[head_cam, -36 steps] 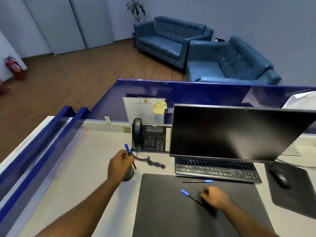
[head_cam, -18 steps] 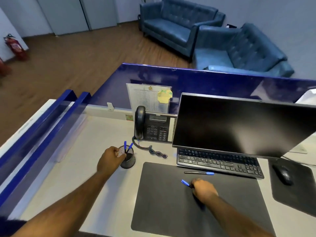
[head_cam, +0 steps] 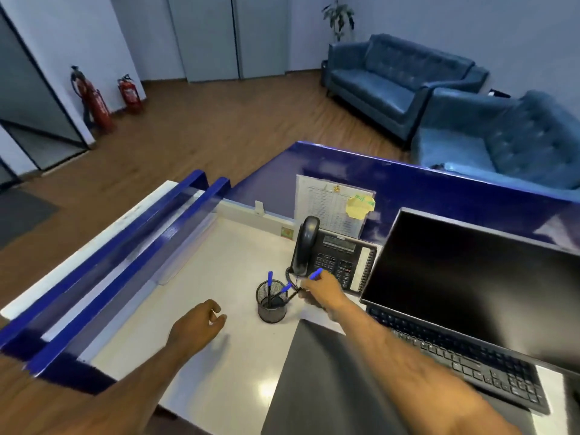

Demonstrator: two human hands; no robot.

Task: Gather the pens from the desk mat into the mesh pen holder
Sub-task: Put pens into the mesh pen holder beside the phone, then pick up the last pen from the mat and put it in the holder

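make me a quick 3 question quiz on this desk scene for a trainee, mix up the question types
1. True or false: the mesh pen holder already has two blue-capped pens standing in it.
2. Multiple choice: what is the right hand doing? A) resting flat on the keyboard B) holding a blue-capped pen next to the holder C) lifting the phone handset
3. Fill in the blank: the left hand is open over the white desk, to the ____ of the holder, holding nothing.

Key
1. True
2. B; its fingers grip the pen with the dark tip angled toward the holder's rim.
3. left
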